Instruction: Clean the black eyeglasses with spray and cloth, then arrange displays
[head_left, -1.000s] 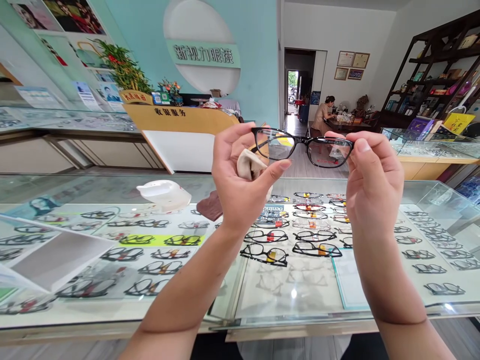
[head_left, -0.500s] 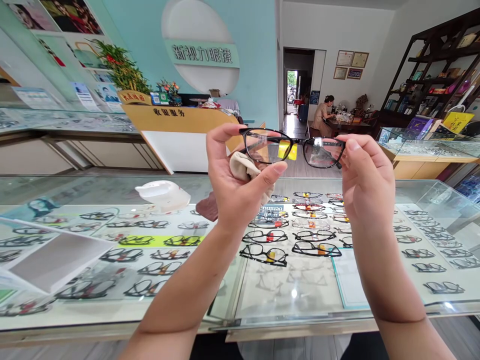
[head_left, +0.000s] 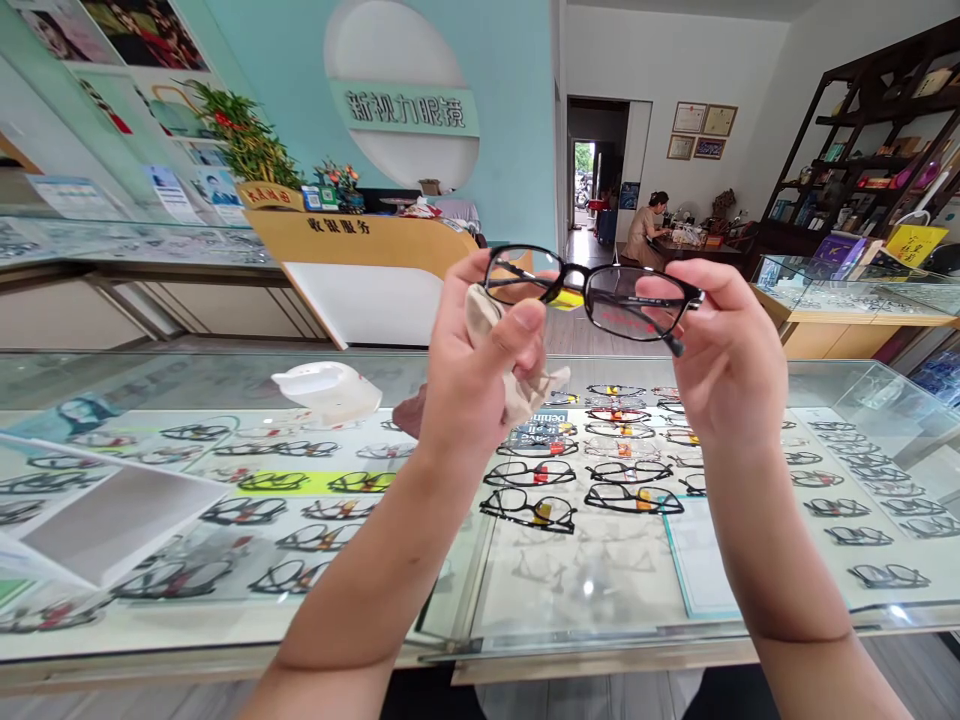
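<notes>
A pair of black-framed eyeglasses [head_left: 576, 272] is held up in the air above the glass counter, tilted lower at its right end. My left hand [head_left: 466, 370] is closed on the left end of the frame, its thumb near the lower rim. A crumpled beige cloth [head_left: 534, 398] is bunched in that same hand and hangs out below the fingers. My right hand [head_left: 739, 350] pinches the frame by the right hinge, with fingers partly visible behind the right lens. A yellow tag shows beneath the bridge.
Below, a glass display counter [head_left: 555, 610] holds rows of eyeglasses. On it stand a white dish-like object [head_left: 327, 392], a brownish cloth [head_left: 409, 410] and an open white box [head_left: 120, 515]. Beyond are a cashier desk [head_left: 360, 300] and a seated person [head_left: 646, 230].
The eyeglasses have tilted, their right end dropping and the bridge shifting left. My left hand has turned, its thumb moving up and left, and more beige cloth hangs below it.
</notes>
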